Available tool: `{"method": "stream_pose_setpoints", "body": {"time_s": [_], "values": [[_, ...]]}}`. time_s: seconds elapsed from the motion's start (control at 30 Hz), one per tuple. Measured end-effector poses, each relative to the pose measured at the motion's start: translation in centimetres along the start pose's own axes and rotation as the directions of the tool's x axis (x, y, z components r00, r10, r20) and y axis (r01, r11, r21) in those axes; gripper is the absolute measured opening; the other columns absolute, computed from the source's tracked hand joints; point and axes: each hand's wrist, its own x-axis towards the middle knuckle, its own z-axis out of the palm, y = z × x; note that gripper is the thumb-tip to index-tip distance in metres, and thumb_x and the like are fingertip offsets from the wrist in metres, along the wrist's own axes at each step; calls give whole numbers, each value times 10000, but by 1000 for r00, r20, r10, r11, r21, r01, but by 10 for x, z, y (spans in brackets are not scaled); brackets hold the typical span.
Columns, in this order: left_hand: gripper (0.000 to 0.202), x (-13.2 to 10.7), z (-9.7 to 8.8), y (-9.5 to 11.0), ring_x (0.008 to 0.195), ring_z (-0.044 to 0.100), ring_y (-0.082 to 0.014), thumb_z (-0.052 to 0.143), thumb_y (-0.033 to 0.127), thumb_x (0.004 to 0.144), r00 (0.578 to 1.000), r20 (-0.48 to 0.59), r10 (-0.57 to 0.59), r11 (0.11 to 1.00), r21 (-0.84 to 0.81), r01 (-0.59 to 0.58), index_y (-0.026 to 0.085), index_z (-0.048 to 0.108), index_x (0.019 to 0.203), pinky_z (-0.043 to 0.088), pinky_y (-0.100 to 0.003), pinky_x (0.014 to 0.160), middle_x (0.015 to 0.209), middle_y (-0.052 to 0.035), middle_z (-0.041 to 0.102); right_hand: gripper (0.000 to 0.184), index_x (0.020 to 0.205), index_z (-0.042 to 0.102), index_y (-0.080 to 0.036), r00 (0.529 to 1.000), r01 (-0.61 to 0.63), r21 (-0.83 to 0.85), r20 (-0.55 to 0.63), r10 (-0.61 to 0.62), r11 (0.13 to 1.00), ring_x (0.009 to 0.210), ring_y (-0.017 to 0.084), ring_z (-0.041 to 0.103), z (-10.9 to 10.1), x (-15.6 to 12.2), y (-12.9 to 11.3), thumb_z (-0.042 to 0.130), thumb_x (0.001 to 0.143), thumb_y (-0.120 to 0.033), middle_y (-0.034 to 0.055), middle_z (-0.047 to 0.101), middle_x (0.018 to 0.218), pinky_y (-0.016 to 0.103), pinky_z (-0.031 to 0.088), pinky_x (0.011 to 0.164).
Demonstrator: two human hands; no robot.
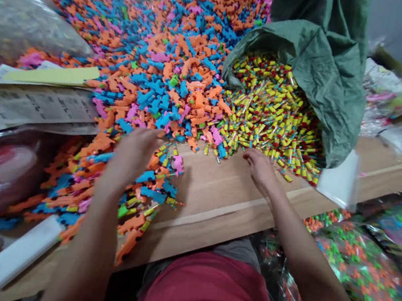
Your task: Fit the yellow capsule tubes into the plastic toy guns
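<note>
Orange, blue and pink plastic toy pieces (167,78) heap beside yellow-and-red capsule-shaped pieces (272,116) in a green sack (312,82).

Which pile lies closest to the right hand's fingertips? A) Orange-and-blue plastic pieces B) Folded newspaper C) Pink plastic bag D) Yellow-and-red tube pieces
D: the right hand sits at the edge of the yellow-and-red tube pieces spilling from the green sack.

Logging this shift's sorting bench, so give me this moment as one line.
left hand: over orange and blue plastic pieces | right hand: beside yellow tubes | green sack: open around tubes | surface: wooden board
</note>
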Motion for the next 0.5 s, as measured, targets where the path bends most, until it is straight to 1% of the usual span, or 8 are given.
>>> {"method": "stream_pose_setpoints", "body": {"time_s": [0.07,0.1,0.17,0.23,0.3,0.4,0.47,0.5], "values": [[415,23,47,7,1132,664,-252,417,152,961,980,113,163,982,-117,-149,190,724,1238,539,-400,1023,1236,-108,705,263,919,732,-193,999,31,-13,31,-31,999,1010,283,612,7,-2,2,472,934,-158,119,716,1052,434,481,929],[477,34,71,9,1148,656,-248,412,55,897,971,144,190,976,-138,-170,174,721,1240,528,-394,1039,1249,-123,697,260,931,734,-190,998,48,-25,50,-47,999,997,284,607,10,-5,1,476,927,-157,120,710,1040,433,482,912],[573,50,110,11,1152,639,-244,430,-37,810,963,206,173,981,-128,-149,159,699,1277,509,-381,1041,1285,-141,667,254,957,744,-189,993,79,-70,88,-72,994,959,284,593,15,-13,-4,492,928,-178,119,689,1007,421,482,867],[561,59,135,9,1100,626,-250,461,-58,794,961,250,116,992,-77,-100,163,707,1246,501,-374,998,1260,-143,650,250,975,756,-188,990,93,-124,116,-78,988,922,281,572,16,-22,-8,509,940,-207,116,663,966,409,476,832],[433,60,146,6,1036,600,-258,501,-45,811,963,260,75,997,-43,-67,167,740,1102,489,-364,937,1162,-132,643,234,971,764,-189,988,92,-163,139,-70,982,902,278,556,16,-30,-13,533,941,-218,115,647,942,404,468,819],[198,52,150,4,1023,549,-271,606,10,832,976,200,81,995,-81,-66,170,711,882,463,-361,902,1034,-114,613,196,947,761,-194,988,68,-170,149,-43,983,912,283,544,16,-37,-23,568,944,-231,119,649,938,417,458,847],[121,44,149,6,1062,528,-283,696,69,823,982,158,108,989,-115,-90,182,684,865,452,-378,921,1054,-109,606,177,951,744,-202,992,24,-139,123,-7,990,969,297,547,19,-40,-33,571,954,-241,118,666,963,438,446,896],[122,39,149,9,1073,528,-287,723,92,817,984,145,106,988,-128,-87,188,673,871,449,-389,930,1060,-106,608,168,968,730,-205,994,-5,-103,106,16,995,995,297,554,22,-41,-40,566,958,-241,113,675,984,441,442,913]]}}
